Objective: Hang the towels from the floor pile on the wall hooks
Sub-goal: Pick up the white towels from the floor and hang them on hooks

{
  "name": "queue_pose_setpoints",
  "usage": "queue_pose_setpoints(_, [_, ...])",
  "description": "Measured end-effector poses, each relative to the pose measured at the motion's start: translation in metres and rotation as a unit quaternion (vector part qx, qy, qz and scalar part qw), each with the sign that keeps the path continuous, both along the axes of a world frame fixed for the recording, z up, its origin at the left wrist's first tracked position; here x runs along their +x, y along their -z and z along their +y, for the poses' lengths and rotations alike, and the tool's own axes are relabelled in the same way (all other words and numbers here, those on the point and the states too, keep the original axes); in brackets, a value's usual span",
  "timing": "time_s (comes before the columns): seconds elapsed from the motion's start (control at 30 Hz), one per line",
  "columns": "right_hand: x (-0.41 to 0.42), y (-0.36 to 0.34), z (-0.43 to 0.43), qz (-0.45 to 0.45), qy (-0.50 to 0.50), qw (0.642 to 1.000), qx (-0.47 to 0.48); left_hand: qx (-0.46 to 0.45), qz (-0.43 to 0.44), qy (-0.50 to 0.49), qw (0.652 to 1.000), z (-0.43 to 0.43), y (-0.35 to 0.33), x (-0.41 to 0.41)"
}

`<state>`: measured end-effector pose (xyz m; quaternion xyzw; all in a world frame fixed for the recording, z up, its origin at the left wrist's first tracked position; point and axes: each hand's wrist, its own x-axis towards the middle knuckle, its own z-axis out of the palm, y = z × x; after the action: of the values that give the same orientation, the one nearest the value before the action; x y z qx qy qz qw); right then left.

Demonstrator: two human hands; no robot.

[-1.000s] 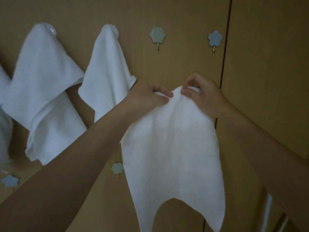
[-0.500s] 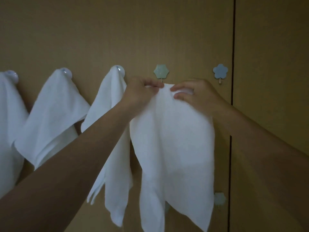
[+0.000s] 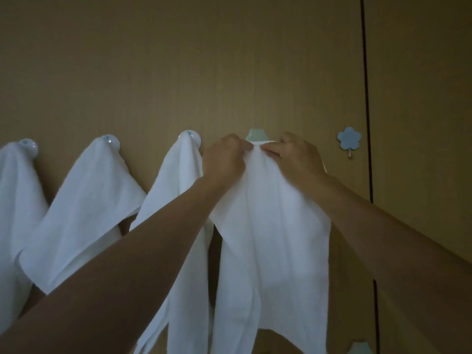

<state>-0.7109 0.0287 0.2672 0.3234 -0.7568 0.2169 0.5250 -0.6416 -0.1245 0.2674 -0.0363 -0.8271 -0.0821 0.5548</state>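
A white towel (image 3: pixel 273 238) hangs down from both my hands against the wooden wall. My left hand (image 3: pixel 224 159) pinches its top edge on the left, and my right hand (image 3: pixel 296 159) pinches it on the right. The top edge sits right at the green flower hook (image 3: pixel 256 134), whose lower part is hidden behind the cloth and my fingers. Three other white towels hang on round hooks to the left: one (image 3: pixel 184 213) beside my left wrist, one (image 3: pixel 86 213) further left, one (image 3: pixel 12 200) at the frame edge.
A bare blue flower hook (image 3: pixel 349 139) is on the wall to the right, next to a dark vertical panel gap (image 3: pixel 366 123). Another pale flower hook (image 3: pixel 360 348) shows at the bottom edge. The floor pile is out of view.
Both hands have raised the towel from below the hook row up to the green flower hook. The view has tilted upward, so the hooks sit lower in frame.
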Motion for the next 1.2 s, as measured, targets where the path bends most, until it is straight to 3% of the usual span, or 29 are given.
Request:
queue_pose_setpoints(0.1, [-0.006,0.001,-0.007,-0.026,-0.014,0.999,-0.035,0.002,0.017,-0.01,1.0,0.002,0.002,-0.007])
queue_pose_setpoints(0.23, [0.0,0.013,-0.006,0.013,-0.014,1.0,0.002,0.001,0.013,-0.02,1.0,0.005,0.011,-0.009])
queue_pose_setpoints(0.37, [0.001,0.026,-0.003,-0.094,-0.139,0.985,-0.024,0.017,-0.035,0.003,0.999,0.01,0.028,-0.009])
queue_pose_setpoints(0.5, [0.017,0.027,0.002,-0.184,-0.2,0.962,-0.033,0.044,-0.087,0.063,0.993,0.017,0.028,-0.004])
queue_pose_setpoints(0.67, [0.029,0.026,0.009,-0.195,-0.155,0.968,-0.005,-0.012,-0.123,-0.038,0.992,0.026,0.03,0.003])
queue_pose_setpoints(0.83, [0.021,0.024,0.012,-0.18,-0.024,0.982,0.052,-0.022,-0.179,-0.103,0.978,0.031,0.032,-0.002])
queue_pose_setpoints(0.9, [0.022,0.025,0.012,-0.18,-0.014,0.982,0.057,0.021,-0.191,-0.07,0.979,0.032,0.033,-0.002])
queue_pose_setpoints(1.0, [0.024,0.029,0.009,-0.237,-0.032,0.971,0.024,0.15,-0.225,0.071,0.96,0.032,0.04,0.002])
queue_pose_setpoints(1.1, [0.024,0.034,0.006,-0.282,-0.061,0.957,-0.019,0.376,-0.245,0.261,0.854,0.035,0.054,0.008])
queue_pose_setpoints(1.13, [0.024,0.037,0.005,-0.289,-0.068,0.955,-0.03,0.406,-0.239,0.285,0.835,0.036,0.059,0.009])
queue_pose_setpoints(1.2, [0.024,0.045,0.005,-0.292,-0.086,0.952,-0.041,0.354,-0.212,0.242,0.878,0.039,0.066,0.01])
